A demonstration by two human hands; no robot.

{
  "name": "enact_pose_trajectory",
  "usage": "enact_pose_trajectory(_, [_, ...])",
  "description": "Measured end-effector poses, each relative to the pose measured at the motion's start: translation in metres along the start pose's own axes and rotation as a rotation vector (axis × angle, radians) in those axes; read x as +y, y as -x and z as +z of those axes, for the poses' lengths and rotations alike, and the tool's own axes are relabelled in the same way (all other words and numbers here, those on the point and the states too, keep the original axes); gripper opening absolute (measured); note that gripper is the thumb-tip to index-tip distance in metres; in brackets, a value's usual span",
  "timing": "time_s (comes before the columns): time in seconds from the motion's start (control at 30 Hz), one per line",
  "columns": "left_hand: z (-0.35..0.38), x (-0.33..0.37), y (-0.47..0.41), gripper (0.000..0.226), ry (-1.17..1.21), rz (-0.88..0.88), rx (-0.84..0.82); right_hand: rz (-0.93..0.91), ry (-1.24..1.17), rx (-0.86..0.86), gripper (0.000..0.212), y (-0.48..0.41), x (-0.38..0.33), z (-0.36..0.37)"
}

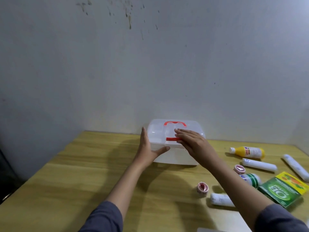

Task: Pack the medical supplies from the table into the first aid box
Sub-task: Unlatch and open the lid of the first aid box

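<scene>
The first aid box (pixel 160 133), translucent white with a red handle, stands closed at the back of the wooden table against the wall. My left hand (pixel 148 149) holds its left front corner, thumb across the front. My right hand (pixel 192 141) lies flat on the lid over the handle, fingers spread. Supplies lie to the right: a yellow bottle (pixel 249 152), white bandage rolls (pixel 259 165) (pixel 296 167) (pixel 220 199), two pink tape rolls (pixel 202 188) (pixel 239 169), a green-striped white bottle (pixel 251 179), a green box (pixel 280 193) and a yellow box (pixel 292 181).
The table (pixel 83 173) butts against a stained grey wall at the back. Its left edge drops off beside a dark object (pixel 6 181). A white sheet corner (pixel 222 229) shows at the bottom edge.
</scene>
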State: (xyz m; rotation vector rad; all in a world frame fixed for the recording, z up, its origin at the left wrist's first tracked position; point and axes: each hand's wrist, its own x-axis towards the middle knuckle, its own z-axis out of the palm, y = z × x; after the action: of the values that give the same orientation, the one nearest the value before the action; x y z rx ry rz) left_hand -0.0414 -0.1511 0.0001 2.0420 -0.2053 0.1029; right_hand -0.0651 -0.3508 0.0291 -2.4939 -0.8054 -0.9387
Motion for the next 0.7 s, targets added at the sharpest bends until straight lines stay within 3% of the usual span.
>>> enact_pose_trajectory(0.2, [0.005,-0.003,-0.002,0.105,0.006,0.032,0.004,0.092,-0.066,0.057,0.040,-0.032,0.002,-0.028])
enact_pose_trajectory(0.4, [0.007,0.007,-0.010,0.118,-0.030,-0.013,-0.001,0.184,-0.062,0.092,0.022,-0.070,0.010,-0.048])
enact_pose_trajectory(0.5, [0.009,0.005,-0.014,0.125,-0.023,-0.019,0.007,0.223,0.014,0.099,0.025,-0.086,0.021,-0.048])
enact_pose_trajectory(0.7, [0.011,0.007,-0.003,0.107,0.021,-0.005,0.036,0.355,0.105,0.209,0.037,-0.107,0.042,-0.040])
